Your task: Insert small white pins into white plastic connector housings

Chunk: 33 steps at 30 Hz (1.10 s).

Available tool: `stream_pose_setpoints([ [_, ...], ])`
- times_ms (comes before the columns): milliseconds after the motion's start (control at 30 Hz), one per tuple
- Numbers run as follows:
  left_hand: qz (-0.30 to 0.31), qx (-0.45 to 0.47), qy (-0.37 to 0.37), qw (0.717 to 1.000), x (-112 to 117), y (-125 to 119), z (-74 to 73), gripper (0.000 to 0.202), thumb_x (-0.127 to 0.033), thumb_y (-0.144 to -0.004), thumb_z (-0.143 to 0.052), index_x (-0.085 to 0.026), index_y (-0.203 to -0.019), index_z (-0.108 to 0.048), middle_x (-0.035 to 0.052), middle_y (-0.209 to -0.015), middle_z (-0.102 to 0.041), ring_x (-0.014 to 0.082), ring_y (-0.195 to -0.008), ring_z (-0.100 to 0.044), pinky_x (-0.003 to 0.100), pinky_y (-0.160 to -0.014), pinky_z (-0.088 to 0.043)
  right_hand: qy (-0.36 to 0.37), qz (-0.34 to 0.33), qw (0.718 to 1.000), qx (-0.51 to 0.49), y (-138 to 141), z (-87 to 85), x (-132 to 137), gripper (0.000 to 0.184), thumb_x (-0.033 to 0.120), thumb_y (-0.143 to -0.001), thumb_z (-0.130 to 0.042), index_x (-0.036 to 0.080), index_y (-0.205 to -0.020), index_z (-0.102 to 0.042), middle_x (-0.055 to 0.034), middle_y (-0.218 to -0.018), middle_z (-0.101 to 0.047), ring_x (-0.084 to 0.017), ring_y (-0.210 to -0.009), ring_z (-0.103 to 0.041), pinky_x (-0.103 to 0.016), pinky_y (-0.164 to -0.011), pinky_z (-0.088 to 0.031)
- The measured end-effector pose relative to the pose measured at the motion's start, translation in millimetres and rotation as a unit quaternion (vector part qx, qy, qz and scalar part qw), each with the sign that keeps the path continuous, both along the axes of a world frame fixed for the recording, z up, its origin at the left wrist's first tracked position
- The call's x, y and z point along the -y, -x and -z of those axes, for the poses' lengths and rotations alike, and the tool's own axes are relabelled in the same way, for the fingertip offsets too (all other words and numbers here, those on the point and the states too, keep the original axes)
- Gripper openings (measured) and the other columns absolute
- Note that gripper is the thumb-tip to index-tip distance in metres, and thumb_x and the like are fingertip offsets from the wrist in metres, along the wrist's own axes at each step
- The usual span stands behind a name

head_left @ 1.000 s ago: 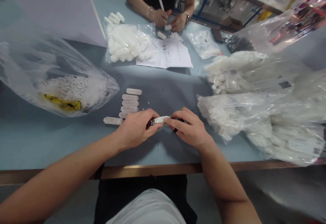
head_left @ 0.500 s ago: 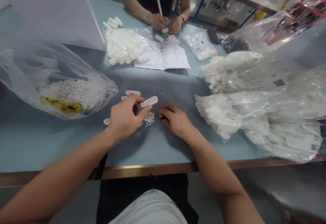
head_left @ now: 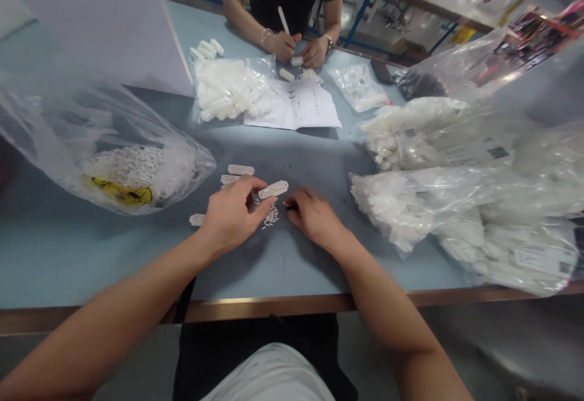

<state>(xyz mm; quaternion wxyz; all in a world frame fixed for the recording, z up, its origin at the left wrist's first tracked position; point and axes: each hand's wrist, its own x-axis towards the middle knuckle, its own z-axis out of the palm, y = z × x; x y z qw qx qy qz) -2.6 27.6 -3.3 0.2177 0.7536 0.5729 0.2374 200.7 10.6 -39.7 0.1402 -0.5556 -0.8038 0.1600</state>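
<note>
My left hand (head_left: pixel 232 213) is closed, pinching a white plastic connector housing (head_left: pixel 274 190) with rows of small holes, tilted slightly up to the right. Just right of it, my right hand (head_left: pixel 316 217) has its fingers closed on a small black tool (head_left: pixel 292 207), mostly hidden in the grip; a tiny white piece seems to be at its tip. Between the hands, partly behind my left thumb, lies a loose pile of tiny white pins (head_left: pixel 271 217). More white housings (head_left: pixel 240 170) rest beyond my left hand, and another housing (head_left: pixel 196 219) lies by its wrist.
A large clear bag (head_left: pixel 137 170) of small white parts stands at left. Bulky bags of white parts (head_left: pixel 410 206) fill the right side. Across the table, a person (head_left: pixel 287 42) works with a white pen-like tool beside a paper sheet (head_left: pixel 310 109) and a bag of white housings (head_left: pixel 223 87).
The view has shifted slightly. My left hand still holds the housing, now turned a little and closer to my right hand. The right hand's black tool is less visible.
</note>
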Motion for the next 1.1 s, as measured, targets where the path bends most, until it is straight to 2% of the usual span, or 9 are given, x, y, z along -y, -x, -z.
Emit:
stream_pose_setpoints([
  [133, 0.033, -0.008, -0.017, 0.999, 1.4, 0.7, 8.6, 0.026, -0.044, -0.085, -0.061, -0.022, -0.097, -0.065, -0.0013, -0.071, -0.062, 0.0158, -0.068, -0.059, 0.026, -0.066, -0.043, 0.022, 0.041, 0.998, -0.044, -9.2, -6.1, 5.2, 0.022, 0.01, -0.082, -0.055, 0.017, -0.101, -0.063, -0.0085, -0.097, -0.07, -0.021, -0.091, -0.063, -0.032, -0.081, -0.047],
  [367, 0.048, -0.02, -0.008, 0.999, 0.9, -1.2, 12.1, 0.024, -0.042, -0.086, -0.061, -0.022, -0.098, -0.064, -0.0008, -0.072, -0.063, 0.0165, -0.07, -0.059, 0.027, -0.068, -0.044, 0.046, 0.024, 0.997, -0.06, -12.0, -5.8, 2.3, 0.022, 0.009, -0.079, -0.055, 0.019, -0.097, -0.064, -0.0071, -0.097, -0.07, -0.019, -0.086, -0.063, -0.03, -0.076, -0.046],
  [500, 0.057, -0.023, -0.016, 0.998, 0.8, -0.8, 13.8, 0.023, -0.042, -0.085, -0.061, -0.023, -0.098, -0.064, -0.0006, -0.073, -0.063, 0.017, -0.071, -0.06, 0.027, -0.069, -0.045, -0.003, 0.061, 0.991, -0.116, -20.8, -13.8, 2.1, 0.021, 0.009, -0.077, -0.056, 0.021, -0.092, -0.065, -0.0037, -0.092, -0.07, -0.019, -0.087, -0.064, -0.029, -0.077, -0.047],
  [633, 0.085, -0.029, -0.028, 0.996, 3.2, -0.1, 18.6, 0.024, -0.043, -0.086, -0.059, -0.023, -0.099, -0.064, 0.0006, -0.077, -0.065, 0.0174, -0.073, -0.061, 0.027, -0.07, -0.046, -0.056, 0.083, 0.979, -0.177, -25.2, -24.0, 10.4, 0.014, 0.016, -0.086, -0.057, 0.022, -0.095, -0.066, -0.0021, -0.091, -0.07, -0.017, -0.083, -0.065, -0.029, -0.076, -0.05],
  [867, 0.141, -0.031, -0.068, 0.987, 9.6, -2.4, 22.3, 0.025, -0.043, -0.091, -0.052, -0.022, -0.099, -0.062, 0.0032, -0.082, -0.067, 0.0176, -0.075, -0.063, 0.028, -0.07, -0.047, -0.165, -0.02, 0.976, -0.144, -13.3, -24.1, 25.1, 0.026, 0.007, -0.09, -0.047, 0.022, -0.106, -0.062, -0.0061, -0.1, -0.067, -0.017, -0.094, -0.062, -0.032, -0.081, -0.053],
  [1100, 0.16, -0.033, -0.096, 0.982, 15.1, -3.5, 23.5, 0.025, -0.043, -0.091, -0.053, -0.02, -0.1, -0.062, 0.0039, -0.086, -0.069, 0.018, -0.076, -0.066, 0.028, -0.068, -0.047, -0.224, -0.075, 0.965, -0.114, -7.6, -20.6, 27.7, 0.028, 0.005, -0.09, -0.046, 0.021, -0.104, -0.064, -0.0062, -0.09, -0.065, -0.017, -0.083, -0.059, -0.033, -0.076, -0.053],
])
